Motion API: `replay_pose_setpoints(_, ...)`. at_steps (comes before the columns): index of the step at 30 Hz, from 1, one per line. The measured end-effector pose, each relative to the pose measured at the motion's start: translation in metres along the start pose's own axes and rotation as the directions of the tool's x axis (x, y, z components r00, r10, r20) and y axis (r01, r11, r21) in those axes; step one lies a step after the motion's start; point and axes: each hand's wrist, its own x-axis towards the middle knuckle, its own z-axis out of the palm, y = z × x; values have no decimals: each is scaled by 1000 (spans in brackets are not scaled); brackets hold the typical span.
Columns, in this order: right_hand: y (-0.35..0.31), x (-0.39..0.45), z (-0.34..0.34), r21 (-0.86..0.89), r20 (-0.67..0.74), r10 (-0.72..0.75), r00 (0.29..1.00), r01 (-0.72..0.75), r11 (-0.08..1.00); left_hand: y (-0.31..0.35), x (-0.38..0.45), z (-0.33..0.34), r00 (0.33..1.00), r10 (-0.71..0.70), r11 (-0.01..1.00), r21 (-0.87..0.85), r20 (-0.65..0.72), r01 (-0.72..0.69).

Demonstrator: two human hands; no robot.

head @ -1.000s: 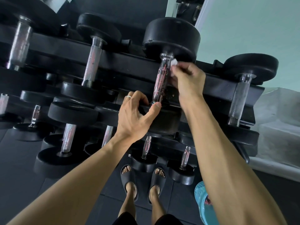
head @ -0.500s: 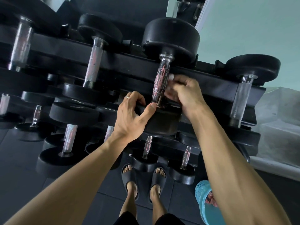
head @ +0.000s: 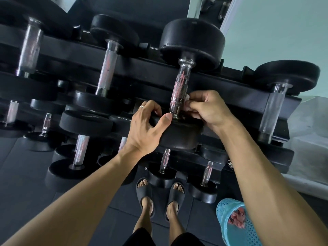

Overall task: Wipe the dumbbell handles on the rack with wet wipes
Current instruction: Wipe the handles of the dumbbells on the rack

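Note:
A black dumbbell rests on the top tier of the black rack [head: 248, 89]. Its chrome knurled handle [head: 181, 86] carries reddish marks. My right hand [head: 207, 108] pinches a small white wet wipe [head: 186, 103] against the right side of the handle, close to its near end. My left hand [head: 147, 126] grips the near black weight head [head: 181, 137] of that dumbbell, thumb on top beside the handle's base. The far head [head: 191, 41] sits above.
Several more dumbbells fill the rack: one handle [head: 106, 70] to the left, another [head: 271, 109] to the right, smaller ones on lower tiers. A blue mesh basket [head: 229, 222] stands on the dark floor at my right. My sandalled feet [head: 159, 197] stand below the rack.
My right hand has slid the wipe down the handle, from its far end by the upper head to near its lower end. My left hand has stayed gripping the near head.

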Motion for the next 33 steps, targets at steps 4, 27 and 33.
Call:
replay_pose_setpoints(4,11,-2,8,-54,-40,-11,999,9,999,0,0,0,1000,-12,1000,-3,3,12)
replay_pose_setpoints(27,-2,17,7,443,157,64,985,-129,887,0,0,1,1000,-17,1000,-14,-22,17)
replay_pose_setpoints(33,-14,34,11,487,142,54,988,-117,865,0,-1,1,1000,-17,1000,-12,-19,17)
